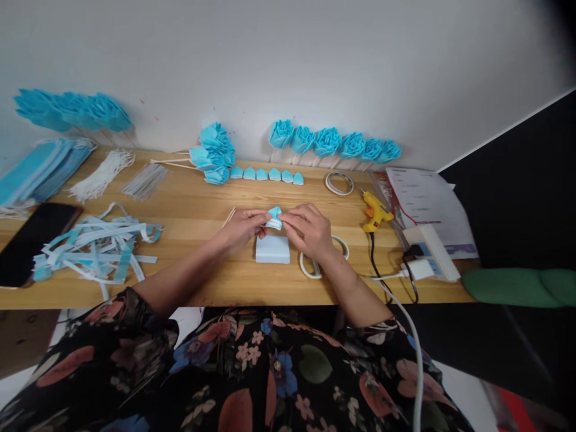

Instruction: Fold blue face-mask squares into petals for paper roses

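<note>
Between the fingertips of both hands is a small folded blue-and-white petal (274,218) of mask fabric. My left hand (243,227) pinches its left side, while my right hand (310,229) grips its right edge. Just below lies a pale stack of cut fabric pieces (272,251). Two pale rings (310,267), perhaps scissor handles, are partly hidden under my right wrist. Thin stick ends (229,216) show behind my left hand; whether it touches them I cannot tell. Farther back, several similar folded petals (261,174) lie in a row.
Blue fabric roses (327,142) line the wall, with more bunched (212,153) left of centre. Fabric strips (96,246), a phone (33,243) and masks (45,168) occupy the left. Rightward are a tape roll (339,183), a yellow glue gun (376,212) and a power strip (434,252) with cables.
</note>
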`<state>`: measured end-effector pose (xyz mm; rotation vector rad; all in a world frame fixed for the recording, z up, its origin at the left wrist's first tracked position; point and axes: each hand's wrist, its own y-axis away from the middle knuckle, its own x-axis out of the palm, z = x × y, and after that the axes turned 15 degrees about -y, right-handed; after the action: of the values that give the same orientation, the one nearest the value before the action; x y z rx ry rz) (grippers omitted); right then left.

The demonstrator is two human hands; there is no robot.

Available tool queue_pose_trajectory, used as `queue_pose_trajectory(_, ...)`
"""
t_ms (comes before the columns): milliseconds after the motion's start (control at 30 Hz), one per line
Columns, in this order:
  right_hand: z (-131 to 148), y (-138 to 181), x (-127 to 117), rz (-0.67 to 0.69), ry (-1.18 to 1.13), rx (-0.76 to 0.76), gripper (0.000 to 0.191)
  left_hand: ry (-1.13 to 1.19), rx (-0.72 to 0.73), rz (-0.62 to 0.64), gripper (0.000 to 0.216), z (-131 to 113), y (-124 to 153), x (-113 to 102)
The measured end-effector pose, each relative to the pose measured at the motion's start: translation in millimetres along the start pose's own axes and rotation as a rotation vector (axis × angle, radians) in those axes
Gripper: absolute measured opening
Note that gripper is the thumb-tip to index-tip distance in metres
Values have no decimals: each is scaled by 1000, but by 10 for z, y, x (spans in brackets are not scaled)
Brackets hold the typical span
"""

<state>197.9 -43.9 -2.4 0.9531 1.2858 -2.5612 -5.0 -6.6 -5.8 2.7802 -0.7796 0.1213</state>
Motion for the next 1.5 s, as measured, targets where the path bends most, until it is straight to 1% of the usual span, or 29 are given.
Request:
queue_pose_trajectory(67,18,-8,-8,-11,-56,25,26,12,-6,-11,27,-8,-2,-3)
queue_pose_trajectory(133,33,-13,-16,-59,-144,108,31,-7,-1,-20,26,-19,2,-6)
queue_pose_trajectory(200,39,-11,-17,-121,-267,257,35,-65,17,-39,26,-33,13,-7)
queue_pose_trajectory(267,32,-2,-3,-152,-403,417,38,-161,39,-58,27,-48,28,-8)
queue_pose_trajectory(367,7,15,45,-103,-570,561,44,-334,82,-72,31,-75,50,-8)
queue_pose_trajectory(500,-19,27,123,-32,-675,624,51,-495,124,-89,35,-112,70,3)
queue_pose_trajectory(733,13,-2,136,-71,-642,624,50,-546,107,-73,33,-101,66,18)
queue_pose_trajectory(867,32,-11,101,-59,-625,602,47,-571,109,-114,33,-87,54,-4)
queue_pose_trajectory(1000,0,-6,86,-48,-601,586,41,-574,97,-108,34,-105,59,-23)
queue_pose_trajectory(1100,-21,-30,59,-26,-599,577,42,-579,114,-101,32,-97,64,-35)
queue_pose_trajectory(1200,42,-26,-41,-82,-557,582,41,-568,121,-104,30,-67,62,-47)
queue_pose_trajectory(1300,245,152,-187,-184,-420,542,36,-577,115,-135,30,-43,55,-52)
queue_pose_trajectory(1400,559,554,-321,-242,-178,391,29,-586,115,-129,31,-40,51,-48)
queue_pose_trajectory(1500,919,997,-481,-245,-116,303,39,-569,90,-121,31,-54,53,-41)
